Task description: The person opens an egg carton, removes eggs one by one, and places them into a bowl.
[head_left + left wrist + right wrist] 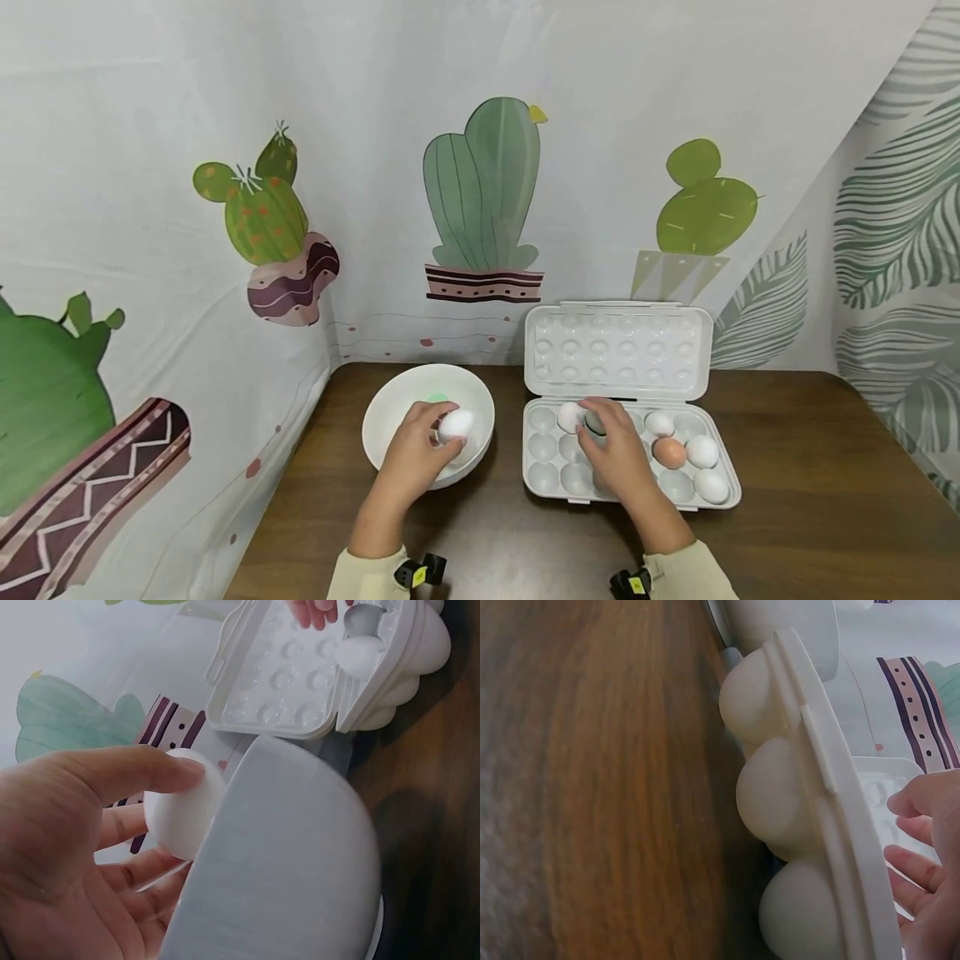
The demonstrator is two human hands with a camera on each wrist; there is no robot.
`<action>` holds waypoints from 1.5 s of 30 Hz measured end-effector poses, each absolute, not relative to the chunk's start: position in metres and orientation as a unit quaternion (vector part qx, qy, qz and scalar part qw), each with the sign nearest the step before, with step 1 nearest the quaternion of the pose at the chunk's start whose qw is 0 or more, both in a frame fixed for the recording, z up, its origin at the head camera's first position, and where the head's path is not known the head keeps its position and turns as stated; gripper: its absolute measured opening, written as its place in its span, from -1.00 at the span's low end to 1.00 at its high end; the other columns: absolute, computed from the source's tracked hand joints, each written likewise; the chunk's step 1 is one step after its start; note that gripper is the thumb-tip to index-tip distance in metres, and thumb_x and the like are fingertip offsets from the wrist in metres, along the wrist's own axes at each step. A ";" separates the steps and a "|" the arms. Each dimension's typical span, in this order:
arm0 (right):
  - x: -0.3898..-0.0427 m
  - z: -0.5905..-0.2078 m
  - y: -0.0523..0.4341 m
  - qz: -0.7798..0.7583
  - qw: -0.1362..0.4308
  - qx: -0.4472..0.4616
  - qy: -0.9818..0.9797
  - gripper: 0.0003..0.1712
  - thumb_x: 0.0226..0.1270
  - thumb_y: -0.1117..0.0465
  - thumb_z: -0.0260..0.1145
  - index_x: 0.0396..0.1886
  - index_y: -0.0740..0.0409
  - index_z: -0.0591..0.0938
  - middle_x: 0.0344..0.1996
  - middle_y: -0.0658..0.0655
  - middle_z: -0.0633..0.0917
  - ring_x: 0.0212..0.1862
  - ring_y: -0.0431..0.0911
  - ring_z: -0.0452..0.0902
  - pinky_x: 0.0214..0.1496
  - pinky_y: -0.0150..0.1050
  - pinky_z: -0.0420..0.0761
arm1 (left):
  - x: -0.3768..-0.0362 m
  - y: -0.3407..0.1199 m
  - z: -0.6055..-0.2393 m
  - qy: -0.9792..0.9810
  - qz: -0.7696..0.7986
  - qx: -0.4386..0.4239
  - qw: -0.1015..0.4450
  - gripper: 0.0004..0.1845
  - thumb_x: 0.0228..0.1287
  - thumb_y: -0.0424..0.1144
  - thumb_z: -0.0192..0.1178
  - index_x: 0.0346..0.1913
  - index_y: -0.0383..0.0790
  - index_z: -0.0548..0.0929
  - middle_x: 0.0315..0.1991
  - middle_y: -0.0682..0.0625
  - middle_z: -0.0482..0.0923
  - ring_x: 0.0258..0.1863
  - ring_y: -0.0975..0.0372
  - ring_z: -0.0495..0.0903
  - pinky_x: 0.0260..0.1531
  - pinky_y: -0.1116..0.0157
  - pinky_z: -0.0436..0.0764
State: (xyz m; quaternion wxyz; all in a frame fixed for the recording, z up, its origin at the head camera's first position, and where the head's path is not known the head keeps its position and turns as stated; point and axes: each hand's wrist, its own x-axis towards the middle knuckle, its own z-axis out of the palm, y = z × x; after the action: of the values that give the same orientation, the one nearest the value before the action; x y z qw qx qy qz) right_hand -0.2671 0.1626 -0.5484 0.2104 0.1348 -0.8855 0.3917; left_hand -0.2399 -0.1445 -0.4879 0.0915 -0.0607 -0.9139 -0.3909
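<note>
My left hand (416,450) pinches a white egg (456,425) between thumb and fingers, over the right part of a white bowl (378,421). In the left wrist view the same egg (187,806) shows beside the bowl's outer wall (292,847). My right hand (618,450) hovers over a white egg carton (531,492), fingers apart, above a shaded cup (595,422). Just left of its fingertips sits another white egg (571,417) in a cup. From the right wrist, the right hand (930,862) appears with spread, slightly bent fingers; no egg shows between them.
Toward the carton's right end sit a brown egg (669,452) and several white ones (711,486). The carton's lid (617,350) stands raised at the back, near the patterned cloth (600,167). Something pale green (437,398) lies in the bowl. The wooden table (810,483) extends rightward.
</note>
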 end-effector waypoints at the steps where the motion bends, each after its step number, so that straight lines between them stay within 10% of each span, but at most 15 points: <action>1: -0.267 -0.548 0.163 0.391 0.211 0.136 -0.885 -0.53 0.26 0.31 0.41 0.18 0.21 0.62 0.18 0.24 0.59 0.28 0.18 0.48 0.30 0.05 0.45 | -0.240 -0.146 -0.488 -0.914 -0.391 -0.058 0.087 -0.55 0.10 -0.28 0.46 0.11 -0.11 0.68 -0.05 -0.05 0.56 -0.25 0.21 0.60 -0.15 0.26 0.62; 45: -0.267 -0.552 0.165 0.370 0.114 0.082 -0.918 -0.45 0.35 0.21 0.34 0.31 0.22 0.53 0.37 0.35 0.42 0.43 0.29 0.30 0.39 0.26 0.40 | -0.233 -0.168 -0.483 -0.939 -0.337 -0.064 -0.006 -0.62 -0.11 -0.38 0.41 -0.11 -0.23 0.67 -0.21 -0.05 0.54 -0.24 0.21 0.47 -0.14 0.25 0.48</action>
State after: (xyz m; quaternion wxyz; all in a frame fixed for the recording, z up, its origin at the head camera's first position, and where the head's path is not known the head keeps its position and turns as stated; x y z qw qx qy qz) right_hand -0.2673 0.1647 -0.5522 0.1143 0.0822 -0.9183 0.3701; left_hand -0.2333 -0.1676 -0.4833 -0.0058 -0.0644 -0.9392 -0.3372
